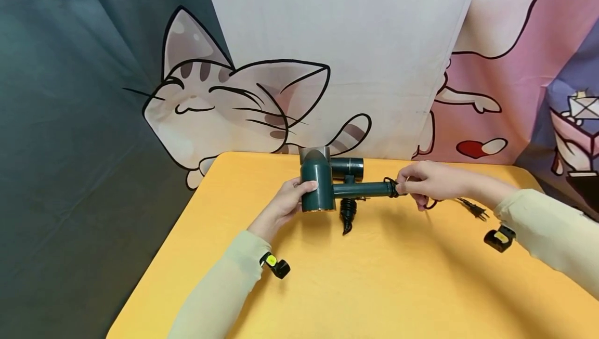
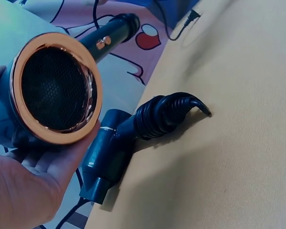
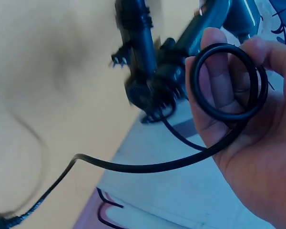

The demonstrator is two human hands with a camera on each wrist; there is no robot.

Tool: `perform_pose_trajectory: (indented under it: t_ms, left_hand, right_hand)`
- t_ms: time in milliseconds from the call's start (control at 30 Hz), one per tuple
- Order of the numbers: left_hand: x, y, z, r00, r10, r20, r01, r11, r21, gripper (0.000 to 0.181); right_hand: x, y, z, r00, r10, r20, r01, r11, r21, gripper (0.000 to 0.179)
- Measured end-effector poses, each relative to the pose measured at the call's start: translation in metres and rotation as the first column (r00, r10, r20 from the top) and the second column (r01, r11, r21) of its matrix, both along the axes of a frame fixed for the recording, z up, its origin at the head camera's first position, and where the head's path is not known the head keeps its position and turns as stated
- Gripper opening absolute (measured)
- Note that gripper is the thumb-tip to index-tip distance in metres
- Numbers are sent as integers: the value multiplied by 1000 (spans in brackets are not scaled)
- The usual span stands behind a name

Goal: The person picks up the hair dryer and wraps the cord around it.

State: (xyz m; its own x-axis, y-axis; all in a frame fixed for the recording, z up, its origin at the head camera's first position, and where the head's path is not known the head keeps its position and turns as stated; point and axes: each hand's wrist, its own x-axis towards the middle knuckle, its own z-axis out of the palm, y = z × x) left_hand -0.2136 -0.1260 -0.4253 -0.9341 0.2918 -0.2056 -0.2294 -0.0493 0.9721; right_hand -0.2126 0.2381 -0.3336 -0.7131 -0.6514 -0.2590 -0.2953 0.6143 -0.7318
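Observation:
A dark green hair dryer (image 1: 318,189) is held above the table, its handle pointing right. My left hand (image 1: 285,201) grips its barrel, thumb on top. In the left wrist view, a copper-coloured ring (image 2: 99,102) surrounds the mesh at one end of the barrel. Beyond the handle's end, my right hand (image 1: 429,180) holds the black cord (image 3: 143,168), looped in the fingers in the right wrist view. Behind lies a second dark hair dryer (image 2: 101,160) on the table, black coils (image 2: 155,117) around its handle; the first one partly covers it in the head view.
Toward the right of the yellow table (image 1: 365,287) hangs or lies a two-pin plug (image 1: 478,211) on the cord; which one, I cannot tell. A cloth backdrop (image 1: 374,27) with cartoon cats rises at the table's back edge. Each sleeve carries a small black wrist camera (image 1: 276,265).

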Motion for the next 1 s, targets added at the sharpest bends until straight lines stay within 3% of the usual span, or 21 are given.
perform_pose_trajectory:
  t_ms: [200,467,633,1000]
  left_hand:
    - [-1,3,1,997,82,5,-82,997,14,63]
    - [-2,9,7,990,138,32,-140,986,92,63]
    - [0,9,9,986,156,61,-164,975,152,64]
    - [8,9,13,993,112,35,-117,971,211,71]
  right_hand:
    - [21,0,-23,999,15,-46,-22,988,-150,22]
    - [45,-3,-60,994,11,-105,-37,969,-246,27]
    - [51,-3,-83,1000,-8,-30,-2,946,-325,34]
    - [46,0,-116,998,-7,64,33,912,-409,39]
